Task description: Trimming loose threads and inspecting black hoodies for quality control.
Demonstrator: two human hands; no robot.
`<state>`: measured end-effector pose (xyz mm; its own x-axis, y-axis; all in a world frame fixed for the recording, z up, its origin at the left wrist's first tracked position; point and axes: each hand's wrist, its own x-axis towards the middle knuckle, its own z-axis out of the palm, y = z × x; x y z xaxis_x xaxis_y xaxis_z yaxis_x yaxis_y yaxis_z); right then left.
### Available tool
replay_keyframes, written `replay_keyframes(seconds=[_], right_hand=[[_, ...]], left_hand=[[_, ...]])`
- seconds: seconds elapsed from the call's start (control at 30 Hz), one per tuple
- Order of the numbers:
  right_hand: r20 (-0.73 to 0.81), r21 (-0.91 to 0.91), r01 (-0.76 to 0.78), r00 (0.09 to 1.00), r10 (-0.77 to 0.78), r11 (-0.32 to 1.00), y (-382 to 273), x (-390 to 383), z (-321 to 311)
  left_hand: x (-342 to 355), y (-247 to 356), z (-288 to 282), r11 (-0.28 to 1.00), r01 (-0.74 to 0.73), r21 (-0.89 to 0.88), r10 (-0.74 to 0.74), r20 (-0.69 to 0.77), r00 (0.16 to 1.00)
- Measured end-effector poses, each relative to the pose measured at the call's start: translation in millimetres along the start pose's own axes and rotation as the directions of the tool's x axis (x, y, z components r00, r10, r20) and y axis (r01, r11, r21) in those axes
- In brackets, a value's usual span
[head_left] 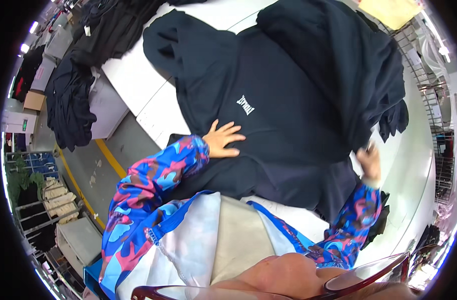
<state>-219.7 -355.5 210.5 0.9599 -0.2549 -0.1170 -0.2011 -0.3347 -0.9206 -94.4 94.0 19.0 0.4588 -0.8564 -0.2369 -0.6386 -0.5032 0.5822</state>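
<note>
A black sweatshirt with a small white chest print lies spread over the white table in front of me, its sleeves and edges bunched in folds. My left hand rests flat on its near left part, fingers spread. At the garment's right edge is my right hand, a little blurred, with its fingers curled together. Something small and dark seems to show at those fingertips, but I cannot make out what it is. Both my forearms wear blue and pink camouflage-patterned sleeves.
More dark garments are heaped at the table's far left, some hanging over a grey bin. A yellow sheet lies at the far right by a wire mesh rack. The white tabletop ends at left above a grey floor with yellow lines.
</note>
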Motion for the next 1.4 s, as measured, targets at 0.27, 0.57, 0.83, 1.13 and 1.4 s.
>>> replay_keyframes(seconds=[0.27, 0.57, 0.83, 1.13, 1.4], right_hand=[[-0.021, -0.216, -0.435, 0.897, 0.442, 0.874, 92.4, -173.0, 25.4], [-0.288, 0.023, -0.295, 0.913, 0.289, 0.955, 69.3, -165.0, 99.5], [-0.052, 0.214, -0.101, 0.992, 0.114, 0.972, 37.9, -127.1, 193.5], [0.074, 0.157, 0.057, 0.995, -0.069, 0.986, -3.4, -94.9, 237.5], [0.109, 0.101, 0.249, 0.96, -0.259, 0.963, -30.3, -68.1, 250.1]], left_hand=[[1.7, -15.2, -18.5, -0.098, -0.186, -0.978, -0.66, -0.076, 0.747], [11.4, 35.4, -42.1, 0.964, -0.031, -0.265, -0.176, -0.717, 0.675], [-41.9, 64.4, -71.8, 0.962, 0.066, -0.265, -0.041, 0.099, 0.994], [-58.8, 88.0, -52.7, 0.853, 0.011, -0.521, -0.133, -0.196, 0.972], [-52.1, 113.8, -58.2, 0.794, -0.034, -0.607, -0.145, -0.243, 0.959]])
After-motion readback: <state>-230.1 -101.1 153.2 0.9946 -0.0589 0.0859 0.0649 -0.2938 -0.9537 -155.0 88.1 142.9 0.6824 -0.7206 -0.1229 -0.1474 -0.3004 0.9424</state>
